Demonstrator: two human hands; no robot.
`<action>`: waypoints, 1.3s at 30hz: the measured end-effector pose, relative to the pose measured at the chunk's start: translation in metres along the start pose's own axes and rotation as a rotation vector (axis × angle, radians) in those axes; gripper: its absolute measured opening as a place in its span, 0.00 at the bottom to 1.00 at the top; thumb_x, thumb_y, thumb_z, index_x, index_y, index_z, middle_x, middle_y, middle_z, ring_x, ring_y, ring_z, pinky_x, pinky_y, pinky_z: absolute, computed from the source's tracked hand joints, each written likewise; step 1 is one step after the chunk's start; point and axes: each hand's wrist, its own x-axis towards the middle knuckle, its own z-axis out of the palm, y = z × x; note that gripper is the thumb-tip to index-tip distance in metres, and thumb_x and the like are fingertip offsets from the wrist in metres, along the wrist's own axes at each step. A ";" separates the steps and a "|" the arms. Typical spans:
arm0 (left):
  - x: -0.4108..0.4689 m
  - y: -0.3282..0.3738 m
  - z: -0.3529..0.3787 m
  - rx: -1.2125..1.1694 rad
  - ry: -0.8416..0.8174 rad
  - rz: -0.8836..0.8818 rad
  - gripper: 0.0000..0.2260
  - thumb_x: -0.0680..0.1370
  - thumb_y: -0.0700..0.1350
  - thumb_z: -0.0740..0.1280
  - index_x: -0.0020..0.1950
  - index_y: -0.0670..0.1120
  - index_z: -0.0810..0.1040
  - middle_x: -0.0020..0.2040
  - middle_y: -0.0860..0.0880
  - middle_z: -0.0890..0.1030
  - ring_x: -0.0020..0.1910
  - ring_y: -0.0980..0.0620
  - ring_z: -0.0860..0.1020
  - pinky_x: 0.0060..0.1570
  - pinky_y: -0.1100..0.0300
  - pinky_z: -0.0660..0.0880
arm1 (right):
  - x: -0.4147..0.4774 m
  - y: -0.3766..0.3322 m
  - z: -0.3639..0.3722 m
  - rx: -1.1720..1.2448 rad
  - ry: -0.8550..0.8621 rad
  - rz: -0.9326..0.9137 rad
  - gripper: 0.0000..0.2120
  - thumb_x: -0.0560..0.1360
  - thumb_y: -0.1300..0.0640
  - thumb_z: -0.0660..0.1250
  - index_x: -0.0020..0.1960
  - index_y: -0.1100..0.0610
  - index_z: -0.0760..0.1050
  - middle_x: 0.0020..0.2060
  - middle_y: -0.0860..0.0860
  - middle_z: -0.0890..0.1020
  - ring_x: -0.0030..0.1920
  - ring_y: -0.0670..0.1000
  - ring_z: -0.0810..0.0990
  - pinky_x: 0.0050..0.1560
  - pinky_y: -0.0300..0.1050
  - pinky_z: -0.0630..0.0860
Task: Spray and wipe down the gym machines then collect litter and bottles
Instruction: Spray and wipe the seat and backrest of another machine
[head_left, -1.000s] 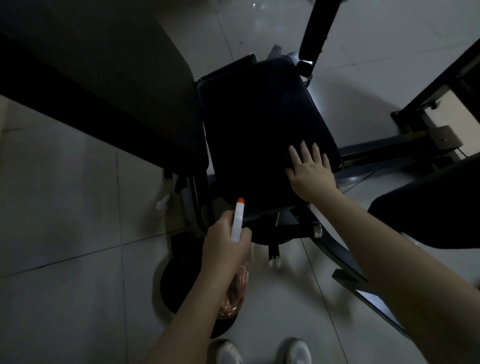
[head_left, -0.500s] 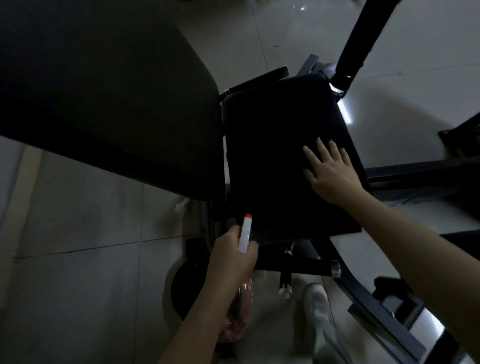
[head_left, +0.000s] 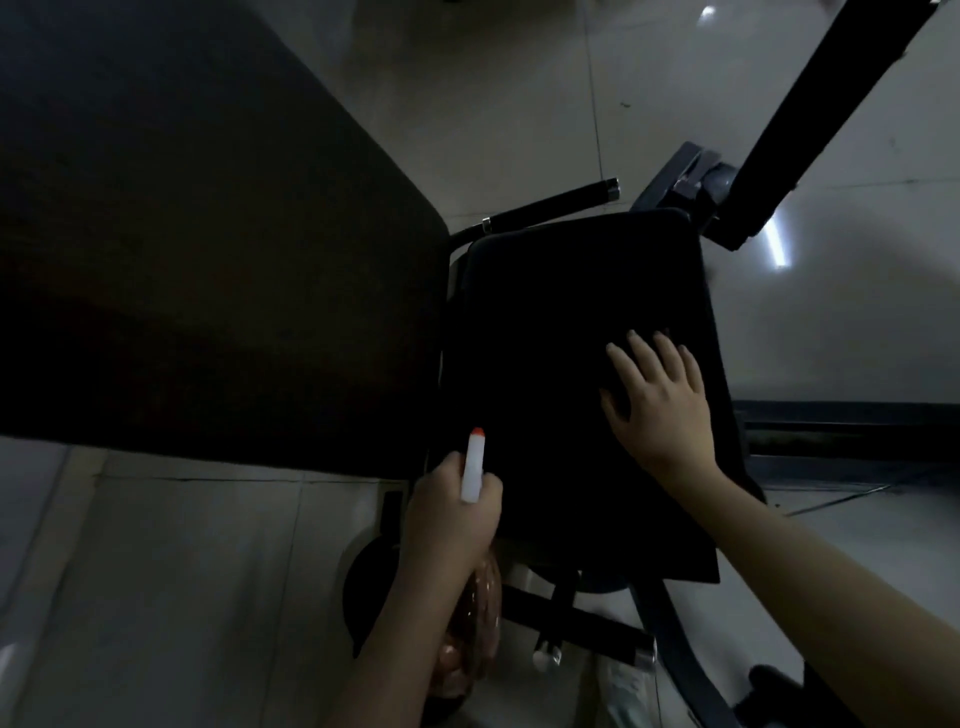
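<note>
My left hand (head_left: 447, 519) grips a spray bottle (head_left: 475, 618) with a clear orange-tinted body. Its white nozzle with an orange tip (head_left: 472, 467) points up toward the black seat pad (head_left: 561, 312) of a gym machine. My right hand (head_left: 654, 405) lies flat on the right side of that pad, fingers straight and spread. The light is too dim to tell whether a cloth lies under the palm.
A large dark back pad (head_left: 208, 260) fills the left. A black handle bar (head_left: 550, 205) sticks out behind the seat. A black machine arm (head_left: 831, 104) crosses the top right. Frame tubes (head_left: 576, 621) and a round black base (head_left: 369, 582) stand on the pale tiled floor (head_left: 182, 597).
My right hand has slid from the seat's near right corner farther up its right side. My left hand keeps its hold on the bottle. My view has shifted closer over the seat.
</note>
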 end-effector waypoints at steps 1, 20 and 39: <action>0.008 0.008 0.000 -0.024 0.002 0.003 0.11 0.79 0.45 0.60 0.36 0.46 0.69 0.28 0.51 0.69 0.28 0.50 0.72 0.35 0.51 0.75 | 0.000 -0.001 0.000 -0.006 0.013 -0.001 0.26 0.77 0.46 0.52 0.68 0.59 0.71 0.67 0.60 0.72 0.69 0.64 0.67 0.69 0.62 0.61; 0.126 0.110 -0.011 -0.139 0.043 -0.021 0.14 0.79 0.40 0.60 0.64 0.43 0.73 0.44 0.47 0.77 0.35 0.51 0.80 0.25 0.66 0.71 | 0.000 0.005 0.008 -0.053 0.047 -0.007 0.25 0.77 0.45 0.53 0.69 0.57 0.70 0.68 0.58 0.71 0.71 0.61 0.64 0.71 0.58 0.59; 0.028 0.038 -0.023 0.079 -0.104 -0.042 0.06 0.78 0.45 0.60 0.43 0.51 0.75 0.40 0.44 0.80 0.40 0.42 0.81 0.43 0.45 0.80 | -0.002 0.002 0.006 -0.041 0.008 -0.010 0.27 0.77 0.45 0.52 0.70 0.58 0.69 0.69 0.59 0.70 0.71 0.63 0.64 0.71 0.60 0.58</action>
